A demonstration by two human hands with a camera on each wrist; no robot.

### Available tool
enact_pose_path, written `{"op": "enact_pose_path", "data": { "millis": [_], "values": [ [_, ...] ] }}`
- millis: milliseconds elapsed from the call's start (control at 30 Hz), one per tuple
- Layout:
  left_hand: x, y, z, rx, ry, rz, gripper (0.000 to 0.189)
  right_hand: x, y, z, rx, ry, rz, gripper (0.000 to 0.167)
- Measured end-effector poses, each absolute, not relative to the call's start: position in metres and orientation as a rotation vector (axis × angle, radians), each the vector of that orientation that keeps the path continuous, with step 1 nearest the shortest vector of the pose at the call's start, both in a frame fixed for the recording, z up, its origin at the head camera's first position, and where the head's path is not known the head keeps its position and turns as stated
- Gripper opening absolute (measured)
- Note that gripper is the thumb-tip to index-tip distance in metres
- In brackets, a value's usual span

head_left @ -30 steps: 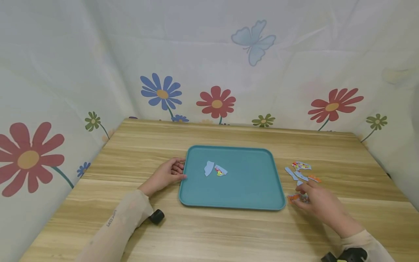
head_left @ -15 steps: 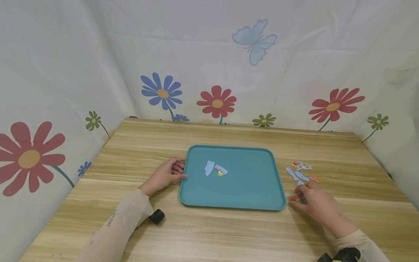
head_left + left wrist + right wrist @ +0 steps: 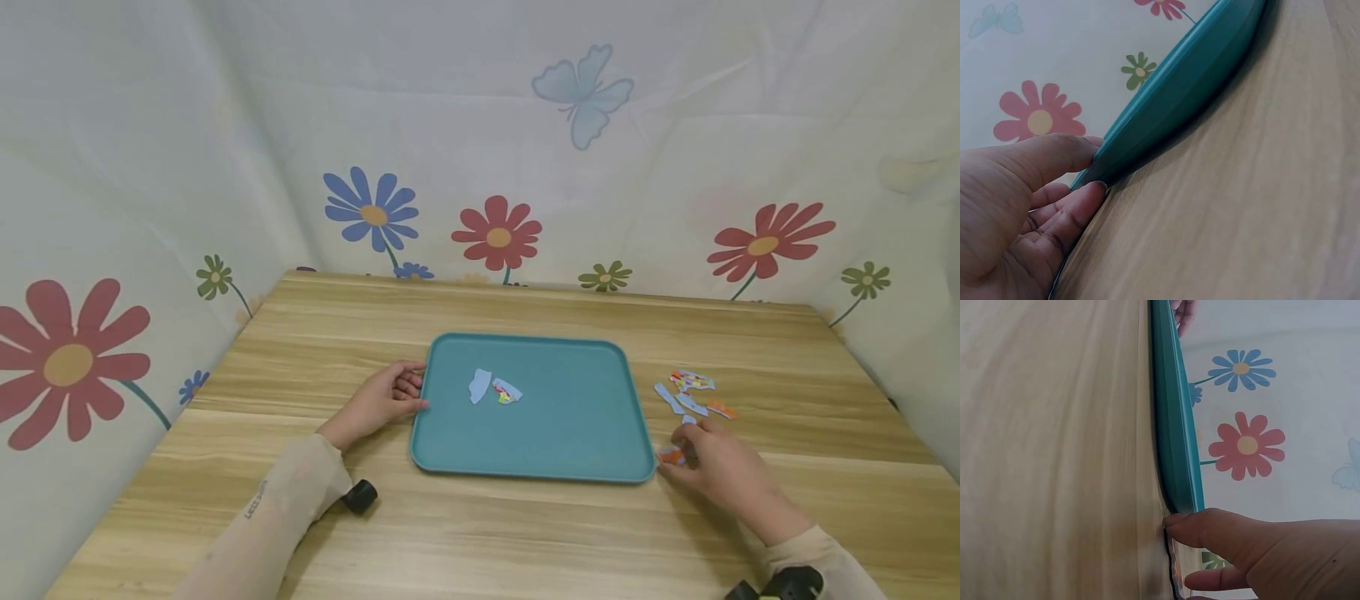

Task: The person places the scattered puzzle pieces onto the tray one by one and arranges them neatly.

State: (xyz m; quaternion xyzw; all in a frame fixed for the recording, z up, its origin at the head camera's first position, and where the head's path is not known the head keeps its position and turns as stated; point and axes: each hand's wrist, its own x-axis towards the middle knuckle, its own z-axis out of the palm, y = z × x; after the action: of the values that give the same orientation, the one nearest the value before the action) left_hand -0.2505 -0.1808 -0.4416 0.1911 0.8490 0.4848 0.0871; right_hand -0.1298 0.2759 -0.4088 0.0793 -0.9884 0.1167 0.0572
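My left hand (image 3: 382, 404) holds the left rim of the teal tray (image 3: 555, 425), the thumb over the rim and curled fingers against its side in the left wrist view. Two flat puzzle pieces lie in the tray: a plain light blue one (image 3: 479, 387) and a blue one with coloured print (image 3: 506, 391). My right hand (image 3: 720, 467) is beside the tray's front right corner. Its thumb and fingers pinch an orange-printed puzzle piece (image 3: 672, 457), partly hidden by the hand. In the right wrist view the thumb (image 3: 1204, 531) is right at the tray's corner.
Several more puzzle pieces lie on the wooden table (image 3: 525, 533) right of the tray, among them a blue strip (image 3: 667, 398), an orange piece (image 3: 722, 410) and a multicoloured piece (image 3: 692, 380). A flower-printed white cloth (image 3: 465, 125) hangs behind the table.
My right hand has shifted slightly left towards the tray's corner, and its fingers have closed in around the orange-printed puzzle piece, covering more of it. My left hand and the tray stay put.
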Motion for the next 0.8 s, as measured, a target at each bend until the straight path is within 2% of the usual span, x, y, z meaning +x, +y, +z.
{"op": "enact_pose_path", "data": {
  "millis": [800],
  "values": [
    [-0.249,-0.179,-0.44,0.572,2.534,1.448,0.061,-0.133,0.273,-0.389,0.319,-2.937,0.324,0.039]
  ]
}}
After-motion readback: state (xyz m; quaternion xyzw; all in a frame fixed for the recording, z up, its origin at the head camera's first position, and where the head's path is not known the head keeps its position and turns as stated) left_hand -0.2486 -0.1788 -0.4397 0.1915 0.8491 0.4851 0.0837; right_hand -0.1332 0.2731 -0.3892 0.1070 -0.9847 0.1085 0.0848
